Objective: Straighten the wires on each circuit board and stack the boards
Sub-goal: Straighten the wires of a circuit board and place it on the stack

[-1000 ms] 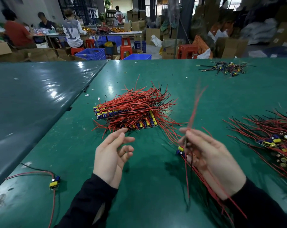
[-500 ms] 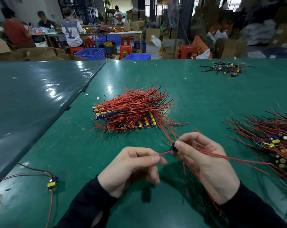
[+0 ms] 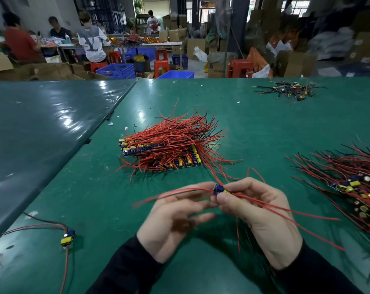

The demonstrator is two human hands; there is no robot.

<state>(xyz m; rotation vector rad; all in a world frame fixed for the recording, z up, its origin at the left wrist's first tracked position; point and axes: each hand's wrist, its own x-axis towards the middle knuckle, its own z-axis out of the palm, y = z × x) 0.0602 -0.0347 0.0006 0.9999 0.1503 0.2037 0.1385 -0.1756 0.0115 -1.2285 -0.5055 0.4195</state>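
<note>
Table top (image 3: 254, 128): green mat, matt, lightly scuffed, specks of debris. Adjoining surface to left (image 3: 42, 128): dark sheet, v. glossy, wrinkled, strong light glare, looks like plastic film. Wires (image 3: 179, 134) in central pile: red and black insulation, smooth, slight sheen, plastic-looking. Board held in hands (image 3: 220, 189): blue and yellow components, glossy plastic look. Loose board at left (image 3: 67, 237): yellow part shiny. Sleeves (image 3: 126, 270): black cloth, matt. Background: cardboard boxes (image 3: 294, 62), dull brown; stools (image 3: 161, 64) red plastic; crates (image 3: 116, 71) blue plastic, lattice sides.
</note>
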